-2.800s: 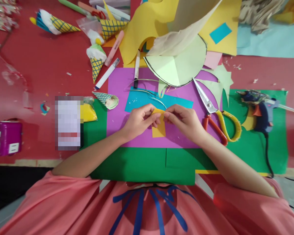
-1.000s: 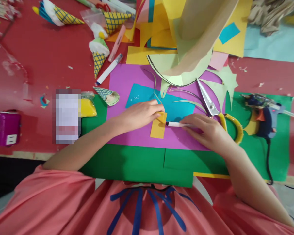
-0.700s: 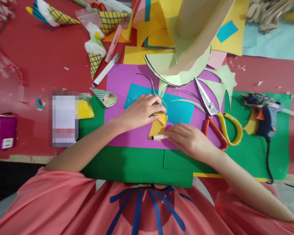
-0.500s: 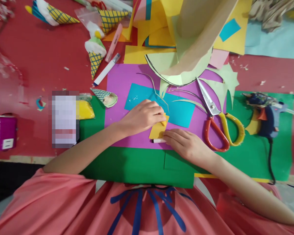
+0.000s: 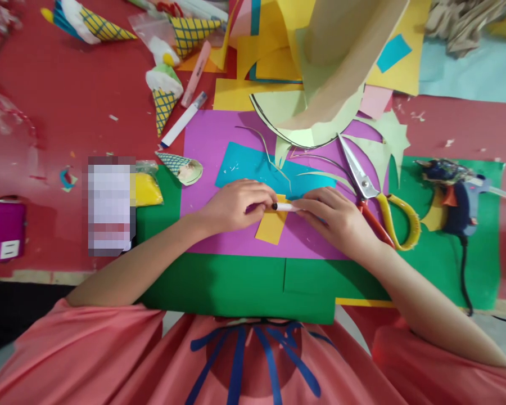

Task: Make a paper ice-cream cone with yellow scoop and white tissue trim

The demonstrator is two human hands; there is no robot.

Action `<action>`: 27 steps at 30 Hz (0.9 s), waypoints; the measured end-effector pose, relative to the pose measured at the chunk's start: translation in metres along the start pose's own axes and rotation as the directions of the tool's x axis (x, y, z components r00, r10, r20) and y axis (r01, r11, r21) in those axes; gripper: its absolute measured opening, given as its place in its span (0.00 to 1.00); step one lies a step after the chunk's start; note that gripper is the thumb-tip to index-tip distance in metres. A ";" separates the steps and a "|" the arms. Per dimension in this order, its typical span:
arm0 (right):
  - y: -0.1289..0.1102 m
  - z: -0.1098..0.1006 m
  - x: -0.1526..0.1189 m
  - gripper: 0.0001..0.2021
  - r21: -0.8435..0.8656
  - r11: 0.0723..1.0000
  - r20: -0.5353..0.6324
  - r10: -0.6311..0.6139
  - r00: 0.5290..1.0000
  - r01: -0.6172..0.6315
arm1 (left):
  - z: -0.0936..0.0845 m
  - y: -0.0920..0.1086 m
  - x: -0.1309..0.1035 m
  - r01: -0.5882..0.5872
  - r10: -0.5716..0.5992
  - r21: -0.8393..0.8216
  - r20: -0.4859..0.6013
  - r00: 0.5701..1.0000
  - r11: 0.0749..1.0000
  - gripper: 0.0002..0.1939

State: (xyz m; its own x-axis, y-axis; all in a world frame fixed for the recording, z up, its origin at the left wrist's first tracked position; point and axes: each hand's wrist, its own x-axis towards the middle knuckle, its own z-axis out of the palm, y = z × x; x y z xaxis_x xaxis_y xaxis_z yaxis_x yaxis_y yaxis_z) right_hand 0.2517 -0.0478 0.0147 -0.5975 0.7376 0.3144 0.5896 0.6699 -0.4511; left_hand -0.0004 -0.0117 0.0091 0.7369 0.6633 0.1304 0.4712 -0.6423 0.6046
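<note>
Between my two hands lies a white marker (image 5: 285, 207) with a dark end, held across a small yellow paper piece (image 5: 271, 227). My right hand (image 5: 335, 216) pinches the marker's right part. The fingers of my left hand (image 5: 238, 207) are curled together near the marker's dark end; what they grip, if anything, is hidden. Under the yellow piece are a blue sheet (image 5: 244, 163) and a purple sheet (image 5: 206, 132). Large scissors (image 5: 365, 185) with red and yellow handles lie right of my right hand.
A pale green and tan paper form (image 5: 320, 107) stands beyond my hands. At the right is a glue gun (image 5: 461, 208) with a cord. Small cones (image 5: 165, 104), a pink marker (image 5: 196, 73) and another white marker (image 5: 183, 121) lie upper left. A yellow bag (image 5: 147, 188) is at left.
My right hand has moved up and lifted the white marker from below the yellow piece to across its upper part. My left hand has shifted slightly left and down, off the piece's top corner.
</note>
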 end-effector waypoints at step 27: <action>-0.008 0.006 0.019 0.06 -0.357 0.846 0.112 -0.383 0.917 0.397 | 0.015 -0.004 0.005 -0.055 0.048 -0.039 -0.151 0.987 0.998 0.13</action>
State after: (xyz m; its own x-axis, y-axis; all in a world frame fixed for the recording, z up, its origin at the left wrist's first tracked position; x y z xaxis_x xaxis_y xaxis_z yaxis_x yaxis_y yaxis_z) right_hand 0.2325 -0.0397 0.0191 -0.8347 0.4104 0.3672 0.4555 0.8893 0.0416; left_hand 0.0084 -0.0120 -0.0044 0.6771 0.6819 0.2767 0.4107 -0.6621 0.6268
